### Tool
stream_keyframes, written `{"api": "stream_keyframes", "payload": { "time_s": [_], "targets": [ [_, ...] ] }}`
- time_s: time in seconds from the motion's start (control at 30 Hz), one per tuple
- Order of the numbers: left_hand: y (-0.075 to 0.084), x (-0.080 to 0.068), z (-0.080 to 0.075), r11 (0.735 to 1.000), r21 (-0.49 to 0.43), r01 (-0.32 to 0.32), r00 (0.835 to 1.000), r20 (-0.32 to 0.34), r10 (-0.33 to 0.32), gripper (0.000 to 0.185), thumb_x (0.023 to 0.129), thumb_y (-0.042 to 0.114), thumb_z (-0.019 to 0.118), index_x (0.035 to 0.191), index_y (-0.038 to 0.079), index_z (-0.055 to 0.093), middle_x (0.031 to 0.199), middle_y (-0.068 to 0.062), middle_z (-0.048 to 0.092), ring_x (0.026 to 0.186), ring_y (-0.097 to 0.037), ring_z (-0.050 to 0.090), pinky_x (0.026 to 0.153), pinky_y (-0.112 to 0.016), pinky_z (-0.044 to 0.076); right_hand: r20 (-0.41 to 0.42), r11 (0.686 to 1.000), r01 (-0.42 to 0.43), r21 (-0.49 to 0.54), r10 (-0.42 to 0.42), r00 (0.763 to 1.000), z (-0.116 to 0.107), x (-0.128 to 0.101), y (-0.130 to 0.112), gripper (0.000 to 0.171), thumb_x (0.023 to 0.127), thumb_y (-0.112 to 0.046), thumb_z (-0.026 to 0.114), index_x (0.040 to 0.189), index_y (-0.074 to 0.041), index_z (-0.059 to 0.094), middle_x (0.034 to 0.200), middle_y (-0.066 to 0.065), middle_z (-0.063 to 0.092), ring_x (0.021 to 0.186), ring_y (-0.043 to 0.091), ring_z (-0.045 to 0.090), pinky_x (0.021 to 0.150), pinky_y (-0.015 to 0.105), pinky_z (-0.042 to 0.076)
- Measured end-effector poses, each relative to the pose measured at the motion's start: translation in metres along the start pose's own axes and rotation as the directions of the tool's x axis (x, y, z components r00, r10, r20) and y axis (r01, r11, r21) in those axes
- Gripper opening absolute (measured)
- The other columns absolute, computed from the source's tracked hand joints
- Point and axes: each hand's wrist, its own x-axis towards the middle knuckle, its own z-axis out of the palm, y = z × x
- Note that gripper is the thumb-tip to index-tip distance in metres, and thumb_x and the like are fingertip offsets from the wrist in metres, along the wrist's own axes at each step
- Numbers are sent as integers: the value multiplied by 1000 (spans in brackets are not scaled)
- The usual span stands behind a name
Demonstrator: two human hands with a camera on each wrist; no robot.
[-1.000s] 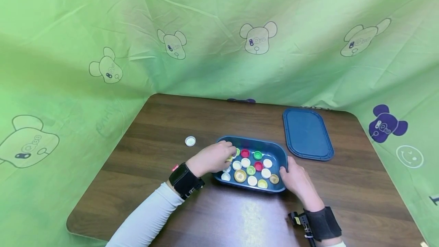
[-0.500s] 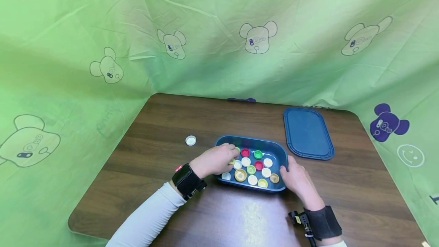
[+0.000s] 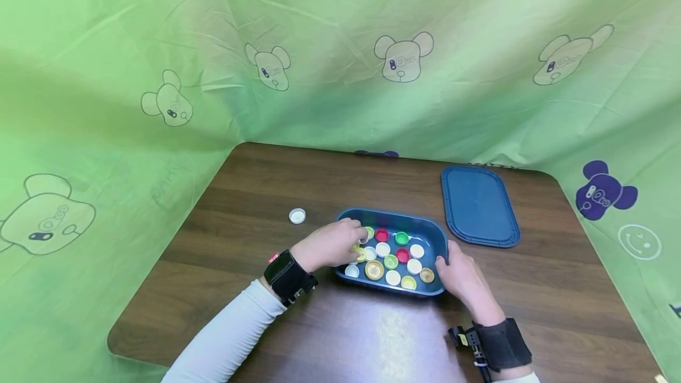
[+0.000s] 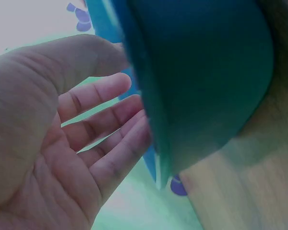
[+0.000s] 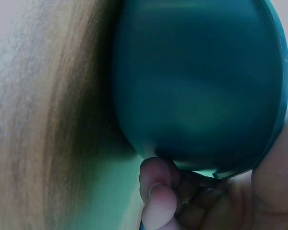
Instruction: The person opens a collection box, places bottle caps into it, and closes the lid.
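Our left hand (image 3: 331, 244) has dipped back into the tub (image 3: 433, 240), fingers loosely spread over the caps (image 3: 391, 262), nothing pinched, while our right hand (image 3: 461, 276) still grips its right rim.

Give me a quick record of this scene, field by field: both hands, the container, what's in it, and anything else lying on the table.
left hand: reaches over the container's left end, fingers among the caps; whether it pinches one cannot be told
right hand: grips the container's right end
container: blue tray, open, on the wooden table
contents: bottle caps in white, red, green and yellow, in one layer
lid: blue lid flat on the table, right of the tray, apart from it
loose item: white cap on the table, left of the tray
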Motion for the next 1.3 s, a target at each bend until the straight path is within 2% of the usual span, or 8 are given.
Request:
{"api": "stream_keyframes", "payload": {
  "time_s": [0.13,0.23,0.37,0.5,0.73,0.87,1.13,1.3],
  "targets": [
    [-9,-4,-9,999,-29,33,999,-15,-34,32,92,24,76,120,12,69,112,-2,64,101,-15,56,92,-31,52,3,1000,3,-3,-3,1000,-1,0,0,59,105,-20,41,151,11,23,144,41,41,117,45,56,100,64,44],
    [-18,-8,-15,996,-66,52,997,-52,-55,29,92,22,75,118,9,69,112,-5,64,102,-17,56,91,-34,52,1,1000,3,-5,-3,1000,-2,0,-1,59,105,-20,42,151,11,23,144,41,40,117,45,55,100,64,44],
    [-34,-16,-22,994,-93,60,990,-124,-72,25,90,18,76,112,7,69,107,-7,65,100,-20,57,89,-37,52,0,1000,-1,-6,1,1000,-3,0,-1,59,105,-20,41,151,11,23,144,41,40,119,46,55,99,64,44],
    [-54,-23,-24,991,-101,86,983,-154,-101,25,89,17,76,111,7,68,107,-7,65,103,-22,59,91,-39,52,0,1000,-6,-6,6,1000,-2,0,-2,59,105,-20,41,151,11,23,145,41,39,121,47,54,99,64,44],
    [-92,-31,-15,977,-136,164,975,-126,-182,29,91,16,73,116,5,66,112,-11,65,111,-27,58,97,-43,49,-6,1000,-6,-6,6,1000,-1,0,-1,58,105,-20,41,151,11,23,144,41,41,121,48,54,98,64,46],
    [-108,-35,-8,966,-151,208,967,-115,-226,34,90,15,73,121,4,64,117,-14,64,116,-30,56,101,-45,47,-3,1000,-6,-6,6,1000,0,0,-1,59,106,-20,42,152,10,23,144,41,40,120,47,55,98,63,46],
    [-127,-34,5,953,-160,258,956,-103,-276,40,89,16,73,125,4,63,124,-13,59,116,-29,51,96,-43,47,3,1000,-16,-5,16,1000,0,-1,-3,59,106,-21,42,152,10,21,145,41,40,123,49,53,99,64,45],
    [-133,-33,10,954,-151,260,955,-109,-277,41,88,15,75,125,2,63,123,-14,59,114,-31,51,95,-43,47,1,1000,-13,-5,13,1000,0,-1,-3,59,106,-21,41,152,9,22,145,41,40,125,50,52,99,64,45]
  ]
}}
